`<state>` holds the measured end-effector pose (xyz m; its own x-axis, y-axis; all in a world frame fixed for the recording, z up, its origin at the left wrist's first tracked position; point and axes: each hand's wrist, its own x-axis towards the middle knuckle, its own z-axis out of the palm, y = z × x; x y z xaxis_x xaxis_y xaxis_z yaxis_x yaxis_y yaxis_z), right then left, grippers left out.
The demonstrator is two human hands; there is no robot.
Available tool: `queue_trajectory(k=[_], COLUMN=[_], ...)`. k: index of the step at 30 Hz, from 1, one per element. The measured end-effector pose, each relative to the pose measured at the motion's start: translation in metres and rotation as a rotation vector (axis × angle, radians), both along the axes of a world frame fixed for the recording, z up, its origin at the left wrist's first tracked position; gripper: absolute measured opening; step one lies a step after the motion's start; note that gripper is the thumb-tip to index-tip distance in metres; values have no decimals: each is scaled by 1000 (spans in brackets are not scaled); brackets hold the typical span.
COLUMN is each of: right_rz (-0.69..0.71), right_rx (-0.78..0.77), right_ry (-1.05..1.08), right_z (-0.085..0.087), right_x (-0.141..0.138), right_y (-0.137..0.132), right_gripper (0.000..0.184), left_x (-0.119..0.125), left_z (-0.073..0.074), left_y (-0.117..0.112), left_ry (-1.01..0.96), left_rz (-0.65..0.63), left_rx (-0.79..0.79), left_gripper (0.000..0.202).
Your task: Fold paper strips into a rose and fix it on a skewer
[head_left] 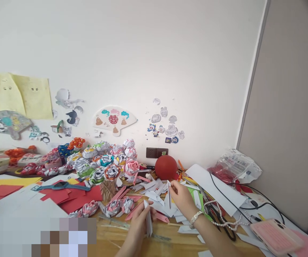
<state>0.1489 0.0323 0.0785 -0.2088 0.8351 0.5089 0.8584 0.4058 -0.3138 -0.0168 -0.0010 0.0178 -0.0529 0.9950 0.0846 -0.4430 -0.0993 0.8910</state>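
Lower centre: the left hand (137, 222) pinches a folded white paper strip (149, 226) between thumb and fingers. Just right and higher, the right hand (182, 198) is closed on a second, pointed strip (168, 196) near its tip, probably keeping its creases pressed. Crisp folded slips (153, 195) litter the wood-grained worktop (180, 245). Centre-left, ruffled paper flowers (112, 171) bunch together, seemingly propped by a brown holder (107, 191).
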Motion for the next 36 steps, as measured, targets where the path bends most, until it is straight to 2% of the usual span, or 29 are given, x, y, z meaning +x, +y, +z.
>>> queue_trajectory(k=[4,6,9,11,15,19,24,29,33,36], right_rz=[10,30,125,177,152,133,106,115,143,112], right_rx=[-114,-140,-154,-165,-159,-142,-113,-104,-149,-199], right_ry=[-19,-46,-104,-161,-223,-188,-25,148,488,695], right_z=[-18,-25,-32,-37,-47,-52,-47,-46,-55,-58], right_x=[13,13,-2,-17,-44,-46,-25,-10,-5,-2], right_y=[-16,-18,-17,-16,-14,-16,-26,-44,-50,-50], right_gripper=[21,25,29,19,15,19,14,11,6,15], left_x=[3,3,-2,-6,-10,-9,-4,7,8,4], left_z=[6,8,10,9,8,7,1,-4,-4,-3], left_y=[-6,-7,-5,-1,5,3,-1,-6,-9,-10], left_ry=[100,144,178,189,198,160,69,31,168,373], left_rz=[-7,11,52,76,116,152,132,-3,-125,-146], left_rx=[45,61,78,80,68,39,-38,-65,-32,58], left_gripper=[41,40,43,44,43,40,39,39,49,46])
